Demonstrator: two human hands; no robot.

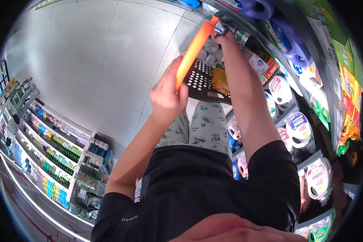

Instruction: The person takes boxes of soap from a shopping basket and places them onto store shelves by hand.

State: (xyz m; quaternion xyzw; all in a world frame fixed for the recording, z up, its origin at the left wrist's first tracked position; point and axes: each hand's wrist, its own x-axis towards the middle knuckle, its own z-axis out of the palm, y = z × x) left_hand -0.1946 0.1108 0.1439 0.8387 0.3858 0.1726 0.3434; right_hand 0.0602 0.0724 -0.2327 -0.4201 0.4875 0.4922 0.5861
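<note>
Clamping left hand (167, 94) round orange handle (195, 52) near twelve o'clock, reaching toward one with right hand (223, 37), can't tell its grip, perhaps risking tipping black basket (199, 78), at one, through off-centre hold!

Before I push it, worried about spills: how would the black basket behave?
The black basket may swing or tilt, since the left hand grips its orange handle. It is probably stiff: its perforated body looks like moulded plastic.

The handle (194, 54) is orange, the basket (207, 96) black, the packet (220, 80) yellow, the shorts (207, 123) pale and figure-printed.
</note>
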